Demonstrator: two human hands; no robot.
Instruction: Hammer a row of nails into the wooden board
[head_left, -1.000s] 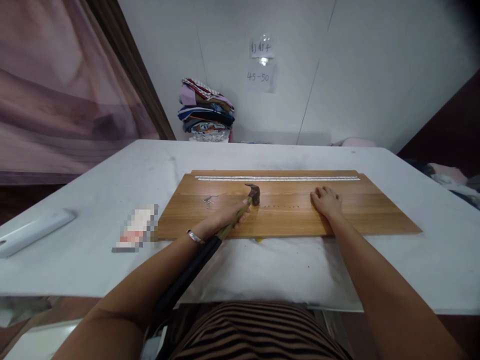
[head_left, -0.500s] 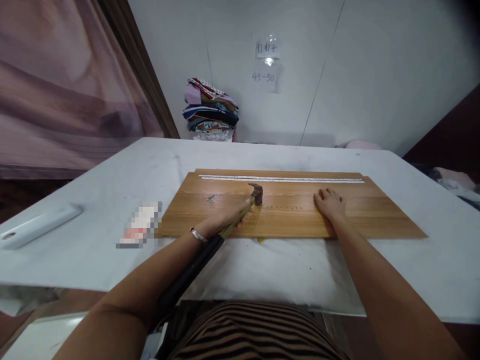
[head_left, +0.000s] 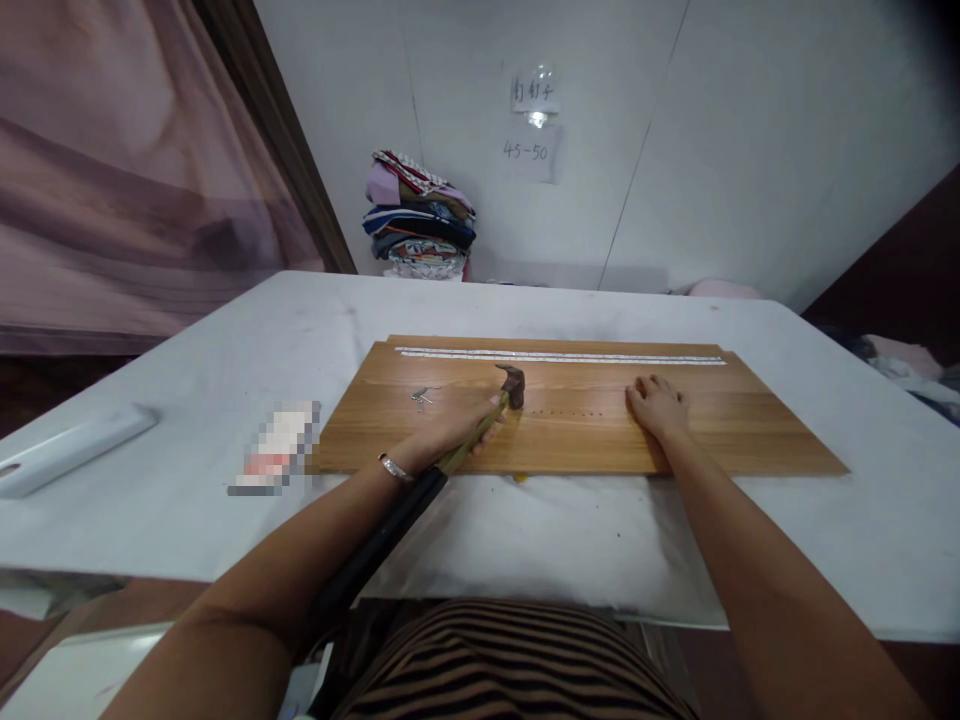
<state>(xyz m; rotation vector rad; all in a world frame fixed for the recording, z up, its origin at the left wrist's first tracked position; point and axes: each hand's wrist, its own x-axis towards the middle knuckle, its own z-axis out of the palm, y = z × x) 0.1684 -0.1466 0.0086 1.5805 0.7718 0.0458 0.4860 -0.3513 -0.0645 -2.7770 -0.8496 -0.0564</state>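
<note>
A claw hammer (head_left: 477,436) with a dark head and a black grip lies slantwise along my left forearm. My left hand (head_left: 455,425), a bracelet at its wrist, is wrapped round the handle just below the head. The head is low over the wooden board (head_left: 570,448); whether it touches cannot be told. To its right runs a row of small dark nails (head_left: 567,413). My right hand (head_left: 660,405) lies on the board beyond the row's right end, palm down and holding nothing. Several loose nails (head_left: 424,396) lie left of the hammer.
Two white measuring strips (head_left: 562,358) run along the board's far side. On the white table (head_left: 225,345), a pixelated item (head_left: 274,450) and a white handled object (head_left: 79,450) lie to the left. Folded fabrics (head_left: 420,220) are stacked by the wall.
The whole view has shifted very slightly. Both hands and the hammer stay in the same places on the board.
</note>
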